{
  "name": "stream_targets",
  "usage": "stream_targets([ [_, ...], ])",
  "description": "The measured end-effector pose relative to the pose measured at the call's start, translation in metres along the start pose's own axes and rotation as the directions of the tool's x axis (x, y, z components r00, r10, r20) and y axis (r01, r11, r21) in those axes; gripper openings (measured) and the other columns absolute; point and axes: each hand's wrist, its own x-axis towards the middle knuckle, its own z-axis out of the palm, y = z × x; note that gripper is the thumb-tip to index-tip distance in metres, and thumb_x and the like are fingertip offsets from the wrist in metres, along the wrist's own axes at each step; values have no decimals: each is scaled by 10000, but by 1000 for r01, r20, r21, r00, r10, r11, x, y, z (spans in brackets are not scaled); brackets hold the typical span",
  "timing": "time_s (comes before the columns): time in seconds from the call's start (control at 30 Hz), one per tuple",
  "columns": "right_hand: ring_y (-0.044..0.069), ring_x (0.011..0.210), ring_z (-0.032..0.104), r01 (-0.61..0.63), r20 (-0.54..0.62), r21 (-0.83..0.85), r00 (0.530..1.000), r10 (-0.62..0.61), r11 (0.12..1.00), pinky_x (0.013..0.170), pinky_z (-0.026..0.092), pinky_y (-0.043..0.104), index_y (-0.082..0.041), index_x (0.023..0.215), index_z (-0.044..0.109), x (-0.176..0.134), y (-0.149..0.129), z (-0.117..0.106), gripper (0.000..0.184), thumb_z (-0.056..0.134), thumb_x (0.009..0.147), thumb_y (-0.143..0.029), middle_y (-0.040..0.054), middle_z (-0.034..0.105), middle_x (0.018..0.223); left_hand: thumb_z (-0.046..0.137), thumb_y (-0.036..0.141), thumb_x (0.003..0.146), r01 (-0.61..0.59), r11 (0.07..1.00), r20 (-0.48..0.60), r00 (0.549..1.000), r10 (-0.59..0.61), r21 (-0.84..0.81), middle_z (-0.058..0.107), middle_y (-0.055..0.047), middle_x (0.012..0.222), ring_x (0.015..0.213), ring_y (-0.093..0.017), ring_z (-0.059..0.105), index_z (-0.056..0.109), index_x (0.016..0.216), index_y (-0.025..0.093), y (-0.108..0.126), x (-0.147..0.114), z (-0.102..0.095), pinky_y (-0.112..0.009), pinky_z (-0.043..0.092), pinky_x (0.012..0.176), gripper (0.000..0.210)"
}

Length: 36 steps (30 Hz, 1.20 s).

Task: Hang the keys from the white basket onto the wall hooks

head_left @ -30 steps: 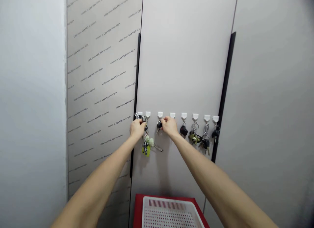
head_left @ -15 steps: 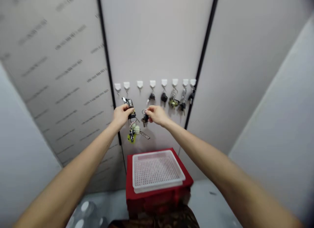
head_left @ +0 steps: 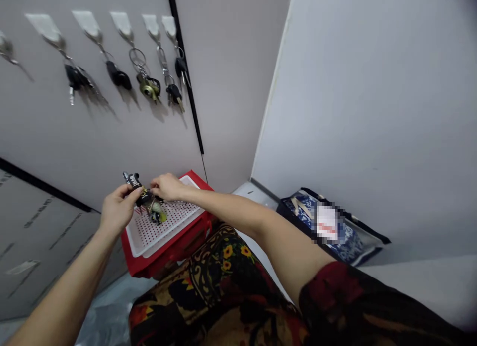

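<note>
My left hand [head_left: 118, 207] pinches the black lettered strap of a keychain [head_left: 143, 197]. Green and yellow charms dangle from it above a white perforated basket [head_left: 147, 241]. Close beside it on the right, my right hand [head_left: 169, 187] has its fingers pressed together. A small bunch of keys shows only as dark bits at its fingertips, mostly hidden. The basket rests on a red box [head_left: 186, 242] against the wall panel.
White hooks [head_left: 86, 24] run along the wall, several with keys [head_left: 118, 75] hanging. One hook [head_left: 6, 44] at the far left holds nothing. A blue-patterned bag [head_left: 346, 237] lies on the floor at right. Clear plastic items [head_left: 108, 321] sit at lower left.
The view has swung right and come closer to the wall. Both hands have come down from below the hooks to over the basket, the keychain still in my left hand.
</note>
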Motion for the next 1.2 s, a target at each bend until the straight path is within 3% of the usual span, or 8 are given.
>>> stream_targets([
  [0.27, 153, 706, 507, 9, 90, -49, 996, -5, 999, 528, 327, 214, -165, 792, 543, -5, 5, 17, 226, 365, 676, -241, 49, 584, 804, 463, 241, 581, 142, 990, 124, 982, -140, -9, 456, 79, 497, 481, -37, 383, 469, 591, 146, -16, -4, 14, -119, 300, 477, 96],
  [0.47, 147, 711, 515, 57, 178, -63, 983, -45, 996, 529, 325, 205, -149, 792, 552, -8, 8, 19, 235, 357, 672, -205, 66, 588, 813, 449, 233, 611, 178, 982, 253, 949, -187, 56, 537, 50, 667, 601, -65, 475, 414, 911, 184, -24, 0, 14, -158, 372, 571, 306],
  [0.63, 151, 651, 525, 97, 244, -141, 968, -61, 985, 507, 324, 210, -132, 732, 581, -16, 3, 19, 247, 363, 668, -230, 83, 603, 746, 462, 264, 595, 34, 914, 265, 952, -153, 403, 553, -38, 801, 713, -126, 497, 452, 922, 117, -20, -5, 6, -199, 372, 625, 358],
  [0.73, 143, 612, 531, 133, 277, -119, 956, -96, 984, 507, 339, 204, -126, 692, 596, -10, 4, 5, 222, 412, 637, -238, 76, 612, 686, 449, 238, 595, -37, 889, 270, 958, -99, 456, 554, -40, 830, 758, -128, 494, 487, 886, 129, -17, -11, 3, -195, 359, 659, 312],
  [0.87, 98, 640, 528, 67, -95, 100, 994, -57, 993, 583, 369, 181, -128, 807, 570, 24, 5, -43, 241, 415, 642, -213, 51, 605, 756, 461, 197, 567, -78, 859, 237, 970, -51, 506, 538, -34, 863, 807, -129, 475, 506, 852, 159, -23, -20, -2, -201, 339, 698, 291],
  [1.03, 101, 654, 516, 63, -613, 194, 787, 70, 979, 643, 381, 220, -134, 885, 520, 72, -16, -122, 299, 430, 636, -272, 48, 573, 825, 443, 222, 590, -60, 854, 170, 985, -33, 517, 513, -20, 901, 844, -128, 458, 493, 863, 194, -34, -30, -13, -215, 325, 732, 279],
  [1.1, 119, 746, 508, 38, -687, 167, 721, 88, 985, 698, 363, 234, -132, 916, 504, 86, -24, -144, 331, 435, 631, -287, 63, 557, 874, 431, 247, 608, -47, 862, 121, 993, -17, 506, 508, -30, 917, 839, -134, 459, 482, 889, 188, -24, -20, -22, -226, 329, 728, 291],
  [1.2, 143, 816, 494, -58, -663, 144, 735, 140, 988, 727, 345, 255, -125, 981, 465, 102, -32, -162, 395, 425, 639, -318, 86, 541, 912, 417, 282, 634, -76, 906, -20, 995, 93, 416, 504, -52, 921, 815, -132, 464, 451, 940, 155, 15, 14, -40, -229, 337, 718, 333],
])
